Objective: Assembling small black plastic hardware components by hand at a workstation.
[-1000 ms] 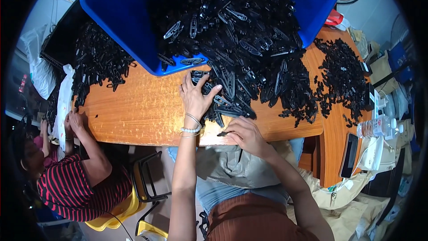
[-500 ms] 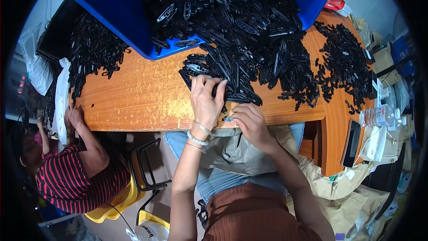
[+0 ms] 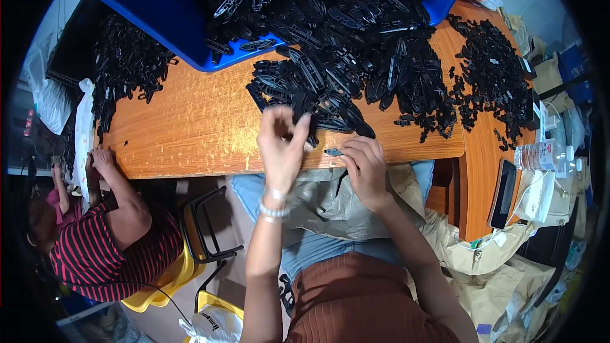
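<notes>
You have black clips (image 3: pixel 305 70) in glossy plastic, a smooth, shiny blue plastic bin (image 3: pixel 149 9), a patchily glossy wood-grain bench (image 3: pixel 184 117), a crinkled, faintly shiny lap sheet (image 3: pixel 324 213) and a matt, ribbed cloth top (image 3: pixel 356 298).

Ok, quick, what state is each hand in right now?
Left hand: blurred, fingers curled near the elongated black plastic pieces; cannot tell if holding one.
Right hand: closed, fingertips pinching a small grey plastic piece.

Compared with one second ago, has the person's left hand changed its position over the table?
Yes: the left hand is now nearer the front edge of the wooden table and farther from the blue bin.
</notes>
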Demonstrator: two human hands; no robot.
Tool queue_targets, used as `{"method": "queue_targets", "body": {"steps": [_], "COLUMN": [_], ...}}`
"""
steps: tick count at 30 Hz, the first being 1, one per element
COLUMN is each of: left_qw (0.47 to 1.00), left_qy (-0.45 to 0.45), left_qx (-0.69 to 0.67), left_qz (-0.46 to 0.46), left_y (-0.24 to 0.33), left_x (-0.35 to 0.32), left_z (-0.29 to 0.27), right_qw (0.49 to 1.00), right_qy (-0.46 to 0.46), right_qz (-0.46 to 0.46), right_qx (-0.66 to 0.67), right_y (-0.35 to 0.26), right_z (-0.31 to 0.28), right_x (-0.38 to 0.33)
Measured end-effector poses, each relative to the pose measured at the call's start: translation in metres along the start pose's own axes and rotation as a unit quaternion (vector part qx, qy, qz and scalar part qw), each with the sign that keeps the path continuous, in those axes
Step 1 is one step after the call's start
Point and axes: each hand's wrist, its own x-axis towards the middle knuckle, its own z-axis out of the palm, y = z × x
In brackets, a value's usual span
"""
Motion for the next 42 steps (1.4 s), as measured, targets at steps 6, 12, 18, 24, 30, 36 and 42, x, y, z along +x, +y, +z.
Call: {"method": "queue_targets", "body": {"steps": [6, 12, 18, 24, 30, 36, 42], "left_qw": [0.99, 0.972, 0.945, 0.932, 0.934, 0.946, 0.931], "left_qy": [-0.016, -0.132, -0.23, -0.232, -0.229, -0.273, -0.327], "left_qx": [-0.064, -0.043, -0.109, -0.142, -0.153, -0.041, -0.039], "left_qz": [-0.124, -0.19, -0.206, -0.238, -0.229, -0.17, -0.154], "left_y": [-0.026, -0.01, -0.005, -0.001, -0.003, -0.012, -0.043], "left_x": [-0.086, -0.102, -0.092, -0.091, -0.092, -0.098, -0.115], "left_z": [-0.017, -0.006, -0.011, -0.012, -0.011, -0.014, -0.013], "right_qw": [0.97, 0.862, 0.873, 0.968, 0.994, 0.847, 0.745], "right_qy": [0.018, -0.001, -0.079, -0.076, -0.104, -0.215, -0.249], "right_qz": [0.135, 0.353, 0.351, 0.19, 0.015, 0.338, 0.446], "right_qx": [0.202, 0.364, 0.33, 0.145, -0.029, 0.35, 0.429], "right_y": [-0.022, -0.04, -0.048, -0.044, -0.04, -0.025, -0.006], "right_z": [-0.013, -0.03, -0.049, -0.06, -0.062, -0.064, -0.051], "right_x": [-0.015, -0.025, -0.019, -0.014, -0.013, -0.028, -0.069]}}
